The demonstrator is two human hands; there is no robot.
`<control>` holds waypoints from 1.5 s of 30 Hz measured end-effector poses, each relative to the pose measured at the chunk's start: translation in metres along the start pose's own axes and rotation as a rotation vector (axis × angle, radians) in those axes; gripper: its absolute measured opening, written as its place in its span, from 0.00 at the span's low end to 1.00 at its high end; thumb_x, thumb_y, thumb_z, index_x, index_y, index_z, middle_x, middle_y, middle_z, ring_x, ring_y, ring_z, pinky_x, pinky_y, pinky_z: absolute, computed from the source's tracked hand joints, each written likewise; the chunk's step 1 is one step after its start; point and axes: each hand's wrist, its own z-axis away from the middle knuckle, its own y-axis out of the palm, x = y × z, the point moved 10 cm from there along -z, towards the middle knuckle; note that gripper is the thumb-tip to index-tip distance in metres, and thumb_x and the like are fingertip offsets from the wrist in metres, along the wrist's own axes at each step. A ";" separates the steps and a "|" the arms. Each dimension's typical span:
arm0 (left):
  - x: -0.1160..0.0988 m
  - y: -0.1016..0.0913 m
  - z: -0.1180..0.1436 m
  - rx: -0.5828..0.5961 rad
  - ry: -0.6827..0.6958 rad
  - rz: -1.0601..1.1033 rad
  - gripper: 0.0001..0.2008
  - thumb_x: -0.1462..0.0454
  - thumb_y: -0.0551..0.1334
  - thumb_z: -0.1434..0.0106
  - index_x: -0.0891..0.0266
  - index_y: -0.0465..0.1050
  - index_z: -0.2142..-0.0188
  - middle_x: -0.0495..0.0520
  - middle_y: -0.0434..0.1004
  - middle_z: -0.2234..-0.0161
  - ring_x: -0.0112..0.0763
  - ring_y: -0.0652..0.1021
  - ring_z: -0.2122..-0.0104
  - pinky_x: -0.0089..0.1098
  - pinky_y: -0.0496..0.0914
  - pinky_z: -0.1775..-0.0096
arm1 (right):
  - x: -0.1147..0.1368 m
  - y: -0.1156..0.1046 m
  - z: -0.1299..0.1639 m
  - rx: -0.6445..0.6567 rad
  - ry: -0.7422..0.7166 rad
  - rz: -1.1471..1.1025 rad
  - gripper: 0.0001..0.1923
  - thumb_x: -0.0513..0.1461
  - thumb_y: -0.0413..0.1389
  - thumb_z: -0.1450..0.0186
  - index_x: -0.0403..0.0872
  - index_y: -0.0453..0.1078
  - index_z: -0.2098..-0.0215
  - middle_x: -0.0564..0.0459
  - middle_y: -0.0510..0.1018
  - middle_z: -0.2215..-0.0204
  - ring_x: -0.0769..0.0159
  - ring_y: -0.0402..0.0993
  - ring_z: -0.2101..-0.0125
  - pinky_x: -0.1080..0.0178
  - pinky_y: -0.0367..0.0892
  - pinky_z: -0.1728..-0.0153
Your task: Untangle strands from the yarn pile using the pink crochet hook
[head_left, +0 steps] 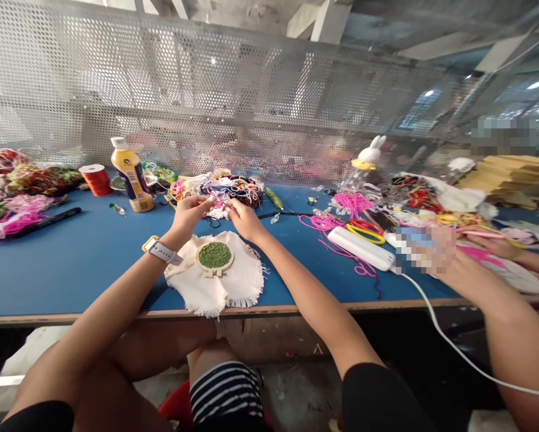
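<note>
Left of our left hand (190,211) stand a yellow plastic bottle (131,175) and a red thread spool (97,179); a tangled heap of coloured cords (231,187) lies just beyond. Both hands, right hand (243,218) included, pinch a thin pink cord (218,201) between fingertips, above the round wooden hoop with green stitching (214,256) on white frayed cloth (215,282), on the blue counter (71,258).

Whatever the left hand (192,211) and right hand (243,217) pinched between them was too small to make out. A co-worker's hand (424,251) was blurred over, the arm cut by the right edge.
</note>
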 end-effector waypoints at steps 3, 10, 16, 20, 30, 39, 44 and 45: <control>0.001 0.004 0.002 0.022 -0.052 -0.001 0.16 0.55 0.73 0.55 0.65 0.78 0.72 0.51 0.75 0.78 0.23 0.72 0.78 0.23 0.65 0.76 | 0.000 -0.004 -0.001 -0.016 -0.018 -0.033 0.15 0.39 0.44 0.35 0.48 0.68 0.54 0.48 0.77 0.70 0.63 0.70 0.69 0.58 0.63 0.65; -0.002 0.015 0.007 0.091 -0.009 -0.049 0.13 0.60 0.72 0.57 0.66 0.77 0.74 0.52 0.76 0.79 0.24 0.73 0.79 0.24 0.65 0.76 | 0.013 -0.013 0.003 -0.043 -0.017 -0.037 0.19 0.51 0.46 0.34 0.47 0.70 0.64 0.54 0.72 0.77 0.68 0.65 0.75 0.63 0.56 0.73; -0.004 0.018 0.009 0.097 0.026 -0.086 0.08 0.62 0.69 0.55 0.66 0.75 0.76 0.49 0.73 0.80 0.22 0.70 0.80 0.23 0.64 0.76 | 0.013 -0.021 0.008 -0.159 0.071 0.160 0.25 0.53 0.48 0.34 0.47 0.58 0.82 0.59 0.58 0.86 0.72 0.54 0.81 0.66 0.46 0.77; -0.003 0.008 0.005 0.006 -0.008 0.021 0.04 0.65 0.64 0.53 0.64 0.72 0.77 0.48 0.72 0.79 0.23 0.71 0.79 0.23 0.65 0.76 | 0.008 -0.029 0.008 -0.230 0.096 0.192 0.25 0.52 0.49 0.34 0.47 0.56 0.84 0.58 0.59 0.86 0.72 0.54 0.81 0.65 0.44 0.77; 0.014 0.026 0.007 0.096 -0.340 0.414 0.04 0.68 0.57 0.45 0.63 0.68 0.74 0.54 0.78 0.73 0.30 0.79 0.69 0.30 0.74 0.65 | 0.004 -0.036 0.009 -0.281 0.166 0.164 0.27 0.54 0.49 0.37 0.48 0.53 0.87 0.56 0.59 0.88 0.71 0.53 0.82 0.62 0.45 0.76; 0.007 0.026 0.003 0.133 -0.266 0.426 0.06 0.67 0.62 0.48 0.61 0.65 0.77 0.47 0.64 0.81 0.24 0.70 0.79 0.29 0.73 0.68 | 0.003 -0.040 0.011 -0.320 0.176 0.136 0.28 0.54 0.50 0.37 0.47 0.53 0.87 0.58 0.54 0.88 0.73 0.52 0.82 0.65 0.44 0.77; -0.032 0.012 0.004 0.160 0.063 0.043 0.11 0.66 0.67 0.54 0.61 0.68 0.70 0.43 0.60 0.81 0.21 0.63 0.82 0.25 0.60 0.76 | -0.004 -0.044 0.009 -0.328 0.156 0.089 0.29 0.54 0.50 0.36 0.47 0.55 0.88 0.58 0.56 0.89 0.73 0.54 0.83 0.66 0.47 0.78; -0.044 0.008 0.005 0.156 0.171 -0.096 0.13 0.67 0.68 0.54 0.60 0.69 0.68 0.42 0.59 0.82 0.21 0.61 0.82 0.25 0.57 0.77 | -0.006 -0.045 0.008 -0.327 0.156 0.062 0.29 0.54 0.50 0.36 0.46 0.56 0.88 0.58 0.58 0.89 0.73 0.55 0.83 0.66 0.49 0.77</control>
